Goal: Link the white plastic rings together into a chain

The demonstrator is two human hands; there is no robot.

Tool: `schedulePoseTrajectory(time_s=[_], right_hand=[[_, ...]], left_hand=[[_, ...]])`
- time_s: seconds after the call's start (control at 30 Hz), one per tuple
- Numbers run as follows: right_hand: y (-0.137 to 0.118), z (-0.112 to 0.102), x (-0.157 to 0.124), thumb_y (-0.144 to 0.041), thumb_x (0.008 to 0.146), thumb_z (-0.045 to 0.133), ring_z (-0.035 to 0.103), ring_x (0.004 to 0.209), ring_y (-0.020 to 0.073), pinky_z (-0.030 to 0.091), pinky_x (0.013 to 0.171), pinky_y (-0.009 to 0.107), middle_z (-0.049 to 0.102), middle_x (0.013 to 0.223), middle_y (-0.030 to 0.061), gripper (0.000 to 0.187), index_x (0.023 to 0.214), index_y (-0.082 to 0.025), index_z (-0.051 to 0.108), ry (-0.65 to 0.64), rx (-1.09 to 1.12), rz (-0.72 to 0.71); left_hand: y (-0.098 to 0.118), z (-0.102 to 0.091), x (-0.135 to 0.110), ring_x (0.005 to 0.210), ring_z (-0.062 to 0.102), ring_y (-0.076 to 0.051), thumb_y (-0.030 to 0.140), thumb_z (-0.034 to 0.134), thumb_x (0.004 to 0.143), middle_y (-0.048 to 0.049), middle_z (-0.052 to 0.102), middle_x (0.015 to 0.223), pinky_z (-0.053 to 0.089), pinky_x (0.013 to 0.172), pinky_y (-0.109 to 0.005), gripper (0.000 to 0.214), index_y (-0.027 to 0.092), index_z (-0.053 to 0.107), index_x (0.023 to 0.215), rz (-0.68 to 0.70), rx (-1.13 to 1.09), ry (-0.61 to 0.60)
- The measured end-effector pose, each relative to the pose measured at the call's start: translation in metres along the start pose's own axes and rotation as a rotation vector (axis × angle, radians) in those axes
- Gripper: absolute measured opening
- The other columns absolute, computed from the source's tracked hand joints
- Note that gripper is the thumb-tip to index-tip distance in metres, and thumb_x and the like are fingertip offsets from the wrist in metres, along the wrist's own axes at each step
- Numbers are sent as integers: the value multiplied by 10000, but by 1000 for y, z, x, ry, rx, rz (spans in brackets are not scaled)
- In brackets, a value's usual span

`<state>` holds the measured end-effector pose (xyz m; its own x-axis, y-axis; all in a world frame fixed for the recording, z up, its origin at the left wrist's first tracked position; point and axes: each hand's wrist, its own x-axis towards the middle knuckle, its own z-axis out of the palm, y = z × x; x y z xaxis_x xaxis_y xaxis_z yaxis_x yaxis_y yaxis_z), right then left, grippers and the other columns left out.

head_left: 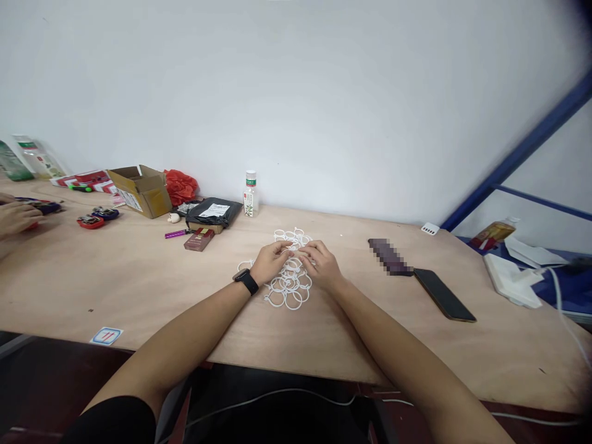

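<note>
A heap of white plastic rings (pixel 290 288) lies in the middle of the plywood table (pixel 139 290). My left hand (pixel 271 261), with a black watch on its wrist, and my right hand (pixel 322 264) meet over the heap. Both have their fingers curled and pinched together on rings at the top of the pile; what exactly sits between the fingertips is too small to make out.
A black phone (pixel 444 294) lies to the right, a small bottle (pixel 250 194) and black parcel (pixel 213 213) behind the heap, a cardboard box (pixel 141 190) and red bag (pixel 180 185) further left. Another person's hand (pixel 16 219) rests at the far left by coloured parts.
</note>
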<state>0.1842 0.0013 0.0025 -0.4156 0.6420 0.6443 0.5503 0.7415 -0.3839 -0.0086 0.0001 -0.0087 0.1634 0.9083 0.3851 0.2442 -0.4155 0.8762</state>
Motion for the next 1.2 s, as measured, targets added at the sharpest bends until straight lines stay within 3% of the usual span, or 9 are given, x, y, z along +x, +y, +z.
schedulePoseTrajectory(time_s=[0.07,0.13,0.27,0.7,0.9,1.03,1.13,1.2], right_hand=[[0,0,0,-345,918,503,581,840,191,508,802,347,548,1089,98,277,1137,-233,632,61,44,90],[-1,0,-1,-350,923,493,574,790,174,507,773,334,547,1083,89,282,1141,-231,626,24,89,120],[-3,2,-1,-321,942,460,566,902,193,484,820,327,567,1025,79,234,1052,-227,644,-92,153,53],[2,2,0,-233,908,455,534,875,199,443,779,332,563,916,63,147,923,-207,599,-85,196,-58],[2,3,2,-141,793,438,503,777,195,423,716,326,532,784,39,143,758,-210,559,-45,162,-54],[4,3,2,-145,793,424,508,786,199,426,735,338,527,770,41,169,720,-210,561,14,133,-71],[5,2,2,-164,825,444,528,838,206,446,768,350,547,833,53,169,796,-209,605,36,122,-75],[4,2,1,-208,841,500,538,896,216,464,793,360,564,942,71,198,1001,-209,617,47,108,-57]], left_hand=[[6,-1,-3,923,676,-196,326,569,867,-68,724,1014,531,841,-323,277,171,658,1079,53,61,-8],[14,-1,-6,950,671,-195,313,549,881,-58,723,1029,522,870,-324,241,183,672,1042,112,100,-39],[24,-2,-10,960,664,-183,292,508,908,-45,720,1027,512,878,-310,230,195,661,1049,193,144,-88],[25,-1,-13,900,673,-159,257,489,924,-42,726,1008,513,813,-263,232,185,655,1069,262,206,-151],[25,1,-13,982,664,-172,270,472,944,-51,712,1088,504,866,-290,250,195,642,1112,383,339,-183],[25,2,-13,997,658,-176,293,471,951,-49,708,1104,498,880,-309,259,209,629,1138,463,414,-207],[25,1,-13,971,659,-182,287,461,955,-57,713,1087,482,877,-330,260,204,629,1135,492,476,-166],[25,-2,-11,934,661,-186,280,464,951,-62,724,1032,469,866,-340,246,199,651,1089,476,528,-114]])
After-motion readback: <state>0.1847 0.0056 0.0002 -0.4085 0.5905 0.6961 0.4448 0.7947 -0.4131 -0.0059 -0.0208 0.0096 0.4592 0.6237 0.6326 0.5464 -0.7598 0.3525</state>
